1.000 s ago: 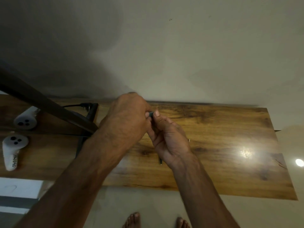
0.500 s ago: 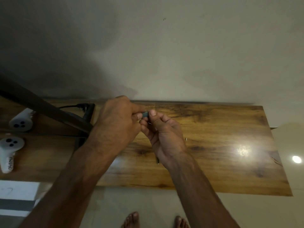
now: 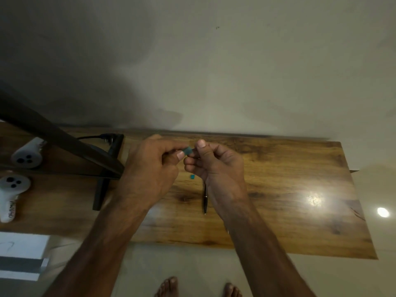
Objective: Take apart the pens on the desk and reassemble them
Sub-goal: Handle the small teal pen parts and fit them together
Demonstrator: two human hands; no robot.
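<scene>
Since half a second ago the hands have eased apart, uncovering a pen (image 3: 205, 197) lying on the counter (image 3: 289, 189) under the right hand (image 3: 218, 168), with a teal bit (image 3: 192, 176) just beyond it. Above, the left hand (image 3: 150, 166) pinches a teal part (image 3: 188, 150). The right hand's fingers curl beside it, and I cannot tell whether they grip. The part looks light, slick and small, so it is best pinched by its sides.
</scene>
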